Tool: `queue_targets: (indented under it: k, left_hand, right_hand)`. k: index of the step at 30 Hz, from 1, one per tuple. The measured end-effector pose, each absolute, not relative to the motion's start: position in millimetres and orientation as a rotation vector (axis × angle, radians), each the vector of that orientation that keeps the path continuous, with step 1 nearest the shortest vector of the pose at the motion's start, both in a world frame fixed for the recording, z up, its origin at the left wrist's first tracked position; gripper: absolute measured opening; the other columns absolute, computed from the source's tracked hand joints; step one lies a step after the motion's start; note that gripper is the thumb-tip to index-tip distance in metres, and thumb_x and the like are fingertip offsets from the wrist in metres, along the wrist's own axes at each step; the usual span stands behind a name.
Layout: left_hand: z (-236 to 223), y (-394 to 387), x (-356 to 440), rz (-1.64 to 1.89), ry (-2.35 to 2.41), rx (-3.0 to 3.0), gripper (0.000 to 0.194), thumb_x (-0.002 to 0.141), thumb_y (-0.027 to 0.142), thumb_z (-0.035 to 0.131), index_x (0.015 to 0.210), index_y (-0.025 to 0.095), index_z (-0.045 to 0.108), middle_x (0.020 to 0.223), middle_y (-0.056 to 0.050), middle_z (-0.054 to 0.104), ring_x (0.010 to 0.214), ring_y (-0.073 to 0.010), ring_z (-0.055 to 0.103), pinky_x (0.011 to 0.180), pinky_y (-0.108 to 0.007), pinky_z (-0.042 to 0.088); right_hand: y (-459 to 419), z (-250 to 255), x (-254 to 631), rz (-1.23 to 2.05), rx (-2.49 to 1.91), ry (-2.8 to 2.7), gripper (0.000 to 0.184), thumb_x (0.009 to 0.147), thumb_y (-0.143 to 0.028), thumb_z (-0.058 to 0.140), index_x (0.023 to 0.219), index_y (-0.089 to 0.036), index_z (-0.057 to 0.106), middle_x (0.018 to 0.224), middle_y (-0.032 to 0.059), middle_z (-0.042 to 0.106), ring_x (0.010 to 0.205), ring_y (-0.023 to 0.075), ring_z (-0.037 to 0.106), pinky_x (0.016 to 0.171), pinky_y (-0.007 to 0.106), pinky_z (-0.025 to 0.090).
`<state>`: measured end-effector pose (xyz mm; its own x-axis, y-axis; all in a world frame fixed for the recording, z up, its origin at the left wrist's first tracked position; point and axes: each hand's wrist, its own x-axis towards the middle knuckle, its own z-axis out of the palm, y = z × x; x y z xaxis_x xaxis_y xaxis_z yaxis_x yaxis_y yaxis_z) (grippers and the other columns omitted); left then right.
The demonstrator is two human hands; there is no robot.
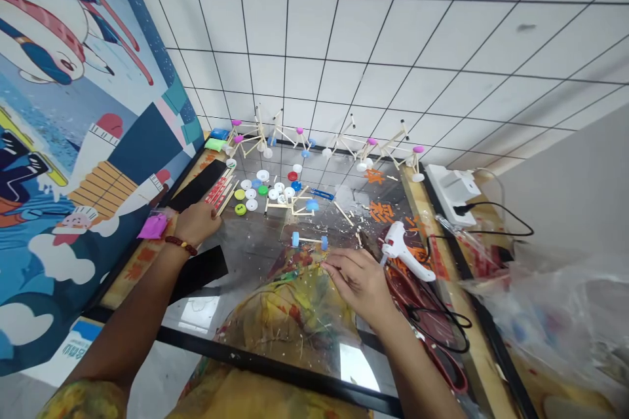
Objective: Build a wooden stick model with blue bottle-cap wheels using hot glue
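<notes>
My left hand (195,224) is closed at the near end of a bundle of thin wooden sticks (223,195) with red-printed wrapping; its fingertips are on a stick. My right hand (361,278) hovers over the near part of the glass tabletop, thumb and forefinger pinched together. Whatever lies in that pinch is too small to make out. Just beyond it is a stick axle with light blue wheels (309,240). Farther back lies a stick frame (289,207) with a blue cap on it. Several loose bottle caps (251,194), white, green and yellow, lie beside the sticks.
Several stick-built models (344,141) with pink and white caps line the back edge. At right are a white glue gun (405,252), red-handled scissors (449,360) and a power strip (449,186). A blue cutter (322,194), black strips (201,272) and a pink packet (153,226) lie around.
</notes>
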<state>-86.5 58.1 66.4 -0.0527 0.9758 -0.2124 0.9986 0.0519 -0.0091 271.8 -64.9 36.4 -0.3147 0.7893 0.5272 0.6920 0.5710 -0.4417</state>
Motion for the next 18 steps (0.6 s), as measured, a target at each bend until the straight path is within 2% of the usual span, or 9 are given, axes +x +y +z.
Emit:
queue_targets:
  k: [4, 10, 14, 18]
  left_hand:
    - [59.9, 59.0, -78.3, -0.233, 2.221, 2.123, 0.031, 0.079, 0.029, 0.048, 0.086, 0.012, 0.073, 0.096, -0.021, 0.072, 0.089, -0.0350, 0.068, 0.066, -0.036, 0.046]
    - [57.0, 56.0, -76.8, -0.128, 2.217, 2.257, 0.031, 0.080, 0.026, 0.047, 0.098, 0.013, 0.069, 0.106, -0.019, 0.070, 0.096, -0.0322, 0.067, 0.071, -0.035, 0.048]
    - [53.4, 54.3, -69.7, -0.102, 2.150, 2.248, 0.029, 0.082, 0.031, 0.048, 0.096, 0.015, 0.068, 0.099, -0.016, 0.072, 0.097, -0.0311, 0.068, 0.076, -0.035, 0.049]
    - [53.6, 64.1, -60.9, -0.272, 2.177, 2.096, 0.027, 0.076, 0.024, 0.052, 0.092, 0.012, 0.070, 0.096, -0.022, 0.072, 0.097, -0.0366, 0.068, 0.074, -0.038, 0.049]
  right_hand:
    - [-65.3, 34.5, 268.3, 0.173, -1.182, -2.090, 0.009, 0.095, -0.023, 0.060, 0.092, -0.021, 0.068, 0.092, 0.0045, 0.075, 0.085, 0.0167, 0.069, 0.077, 0.032, 0.045]
    - [-65.7, 29.9, 268.0, 0.138, -1.212, -2.148, 0.015, 0.097, -0.024, 0.056, 0.091, -0.020, 0.069, 0.092, 0.0052, 0.075, 0.085, 0.0163, 0.068, 0.076, 0.032, 0.043]
    - [-65.8, 28.8, 269.0, 0.147, -1.221, -2.149, 0.014, 0.097, -0.024, 0.056, 0.091, -0.020, 0.068, 0.092, 0.0049, 0.075, 0.085, 0.0164, 0.068, 0.077, 0.033, 0.042]
    - [-68.1, 29.4, 267.2, 0.184, -1.227, -2.163, 0.015, 0.097, -0.023, 0.055, 0.092, -0.020, 0.069, 0.092, 0.0047, 0.075, 0.085, 0.0163, 0.068, 0.078, 0.033, 0.042]
